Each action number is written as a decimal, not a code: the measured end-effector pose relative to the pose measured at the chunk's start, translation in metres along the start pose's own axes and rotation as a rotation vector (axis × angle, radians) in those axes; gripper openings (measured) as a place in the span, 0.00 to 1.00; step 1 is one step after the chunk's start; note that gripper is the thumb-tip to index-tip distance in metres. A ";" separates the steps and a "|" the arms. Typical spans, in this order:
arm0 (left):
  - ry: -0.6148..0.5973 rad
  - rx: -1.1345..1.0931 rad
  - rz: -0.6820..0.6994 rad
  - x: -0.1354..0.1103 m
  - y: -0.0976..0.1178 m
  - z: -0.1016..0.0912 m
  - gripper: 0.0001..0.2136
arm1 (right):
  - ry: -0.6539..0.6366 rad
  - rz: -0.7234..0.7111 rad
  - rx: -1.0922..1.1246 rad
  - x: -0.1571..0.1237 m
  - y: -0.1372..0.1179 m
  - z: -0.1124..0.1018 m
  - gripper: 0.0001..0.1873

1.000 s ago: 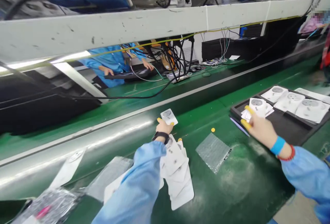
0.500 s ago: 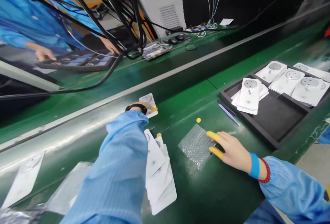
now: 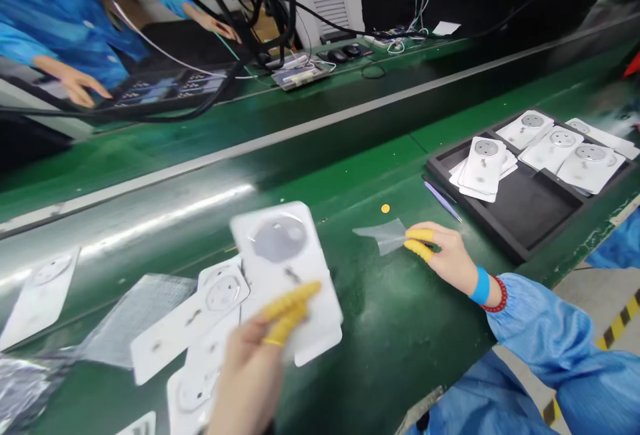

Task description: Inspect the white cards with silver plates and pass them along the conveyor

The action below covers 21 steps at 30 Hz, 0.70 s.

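My left hand [image 3: 250,375], with yellow finger cots, grips a white socket adapter [image 3: 280,268] and holds it up close to the camera. Below it on the green belt lies a loose pile of similar white adapters [image 3: 220,291], partly hidden by my hand. My right hand [image 3: 445,255] pinches the edge of a clear plastic bag [image 3: 383,235] between two cotted fingers. To its right, a black tray [image 3: 530,218] holds a small stack of adapters [image 3: 483,167] and several single ones [image 3: 553,148].
A yellow round sticker [image 3: 385,208] and a thin blue tool [image 3: 443,201] lie near the tray. More bags [image 3: 135,321] and an adapter [image 3: 40,295] lie at the left. Across a metal rail [image 3: 150,205], a co-worker's hand [image 3: 70,81] rests at a dark panel among cables.
My left hand has lifted an adapter from the belt up towards the camera. My right hand has gathered the bag, which now looks narrower. The view has tilted downward.
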<state>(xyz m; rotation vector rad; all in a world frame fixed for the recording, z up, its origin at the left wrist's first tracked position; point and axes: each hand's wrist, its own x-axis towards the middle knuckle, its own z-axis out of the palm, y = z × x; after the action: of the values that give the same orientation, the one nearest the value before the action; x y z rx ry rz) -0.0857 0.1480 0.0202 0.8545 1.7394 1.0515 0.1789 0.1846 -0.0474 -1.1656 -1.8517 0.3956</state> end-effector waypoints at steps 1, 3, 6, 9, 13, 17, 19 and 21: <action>-0.048 -0.014 -0.041 -0.017 -0.015 0.006 0.19 | 0.032 -0.002 0.000 0.000 -0.007 -0.001 0.09; -0.316 -0.102 -0.105 -0.041 -0.036 0.029 0.22 | 0.053 -0.060 0.004 -0.004 -0.022 0.001 0.08; -0.430 -0.355 -0.113 -0.056 -0.050 0.066 0.22 | -0.050 -0.221 0.003 -0.016 -0.041 0.009 0.10; -0.368 -0.495 -0.075 -0.054 -0.060 0.082 0.16 | -0.240 -0.307 0.046 -0.028 -0.046 0.015 0.12; -0.329 -0.504 -0.087 -0.047 -0.075 0.078 0.13 | -0.340 -0.187 0.235 -0.031 -0.039 0.014 0.13; -0.321 -0.496 -0.092 -0.043 -0.079 0.078 0.10 | -0.306 -0.069 0.292 -0.025 -0.037 0.008 0.07; -0.317 -0.491 -0.104 -0.045 -0.078 0.079 0.09 | -0.333 -0.124 0.262 -0.026 -0.040 0.005 0.07; -0.298 -0.494 -0.119 -0.051 -0.078 0.081 0.10 | -0.392 -0.202 0.210 -0.031 -0.044 0.001 0.09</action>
<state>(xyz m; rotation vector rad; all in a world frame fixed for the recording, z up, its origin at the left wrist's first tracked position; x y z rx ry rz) 0.0001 0.0960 -0.0521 0.5516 1.1933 1.1408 0.1586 0.1363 -0.0352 -0.7885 -2.1778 0.7237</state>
